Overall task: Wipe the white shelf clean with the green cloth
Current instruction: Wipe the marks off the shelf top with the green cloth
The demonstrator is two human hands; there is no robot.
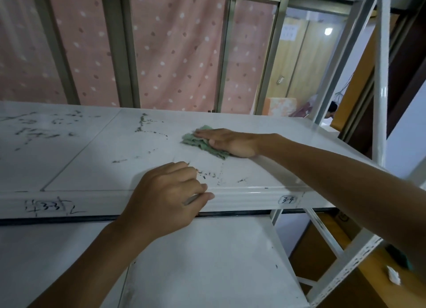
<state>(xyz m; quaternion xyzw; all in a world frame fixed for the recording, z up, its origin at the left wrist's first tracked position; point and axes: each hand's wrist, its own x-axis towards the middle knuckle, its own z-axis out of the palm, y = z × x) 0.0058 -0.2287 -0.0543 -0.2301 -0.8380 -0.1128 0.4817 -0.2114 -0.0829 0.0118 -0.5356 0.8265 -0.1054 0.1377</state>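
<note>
Flat and held together, the fingers (205,133) of the right hand (230,141) press the green cloth (200,142) onto the white shelf (103,150), toward its right part and beside dark smudges (147,125) and scrawled marks. Nearer, the left hand (166,199) rests on the shelf's front edge (242,200), fingers curled loosely over the lip, gripping nothing, close to a circled "3-4" label (286,200).

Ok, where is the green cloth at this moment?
In the head view the green cloth lies right of centre on the white shelf, pressed flat under the right hand, beyond the left hand on the shelf's front edge.
</note>
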